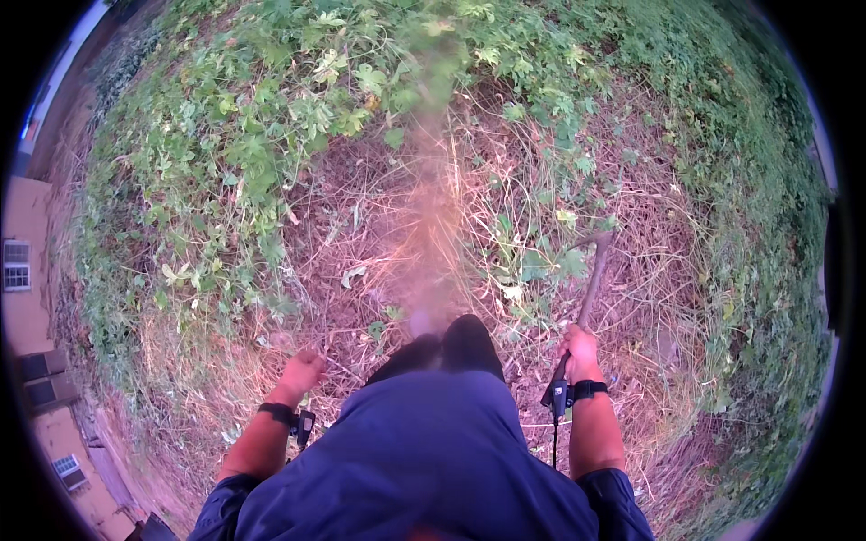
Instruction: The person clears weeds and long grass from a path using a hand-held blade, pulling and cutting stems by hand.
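Observation:
My right hand is wrapped around the handle of a sickle. Its long brown handle slants up and away from me, and a short hooked blade at the far end points left, just above dry stalks and a few green leaves. My left hand is curled closed at the left, over the dry ground litter; whatever its fingers may hold cannot be made out. Both wrists carry black straps with small devices. Between the hands, the dark toes of my shoes show beyond my blue shirt.
Leafy green vines cover the ground at the left and far side, and more vines grow along the right. Dry stems and straw lie tangled ahead of my feet. A building with windows stands at the far left edge. A blurred streak runs down the middle.

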{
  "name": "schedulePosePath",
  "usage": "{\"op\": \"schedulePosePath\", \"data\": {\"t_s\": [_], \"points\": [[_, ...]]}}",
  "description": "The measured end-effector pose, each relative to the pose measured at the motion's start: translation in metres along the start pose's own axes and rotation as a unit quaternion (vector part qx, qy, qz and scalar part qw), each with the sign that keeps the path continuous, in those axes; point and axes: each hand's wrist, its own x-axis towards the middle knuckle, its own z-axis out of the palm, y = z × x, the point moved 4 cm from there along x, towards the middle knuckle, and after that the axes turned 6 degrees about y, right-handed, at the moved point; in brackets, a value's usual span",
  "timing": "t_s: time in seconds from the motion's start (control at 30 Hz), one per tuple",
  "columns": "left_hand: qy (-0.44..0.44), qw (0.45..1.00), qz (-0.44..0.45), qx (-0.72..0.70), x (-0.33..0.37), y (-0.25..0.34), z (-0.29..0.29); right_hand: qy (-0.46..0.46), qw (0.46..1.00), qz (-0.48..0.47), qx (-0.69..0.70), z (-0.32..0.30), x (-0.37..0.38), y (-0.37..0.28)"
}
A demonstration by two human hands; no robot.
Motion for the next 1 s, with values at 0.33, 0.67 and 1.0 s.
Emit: {"op": "schedulePosePath", "data": {"t_s": [0.33,0.67,1.0], "points": [[-0.015,0.997,0.021,-0.076,0.054,0.091,0.018,-0.076,0.986,-0.114,-0.091,0.098,0.025,-0.068],[0.062,0.992,-0.071,-0.087,0.052,0.106,0.033,-0.152,0.966,-0.171,-0.122,0.24,0.083,-0.163],[0.064,0.991,-0.028,-0.117,0.074,0.178,0.078,-0.249,0.931,-0.185,-0.193,0.35,0.104,-0.241]]}}
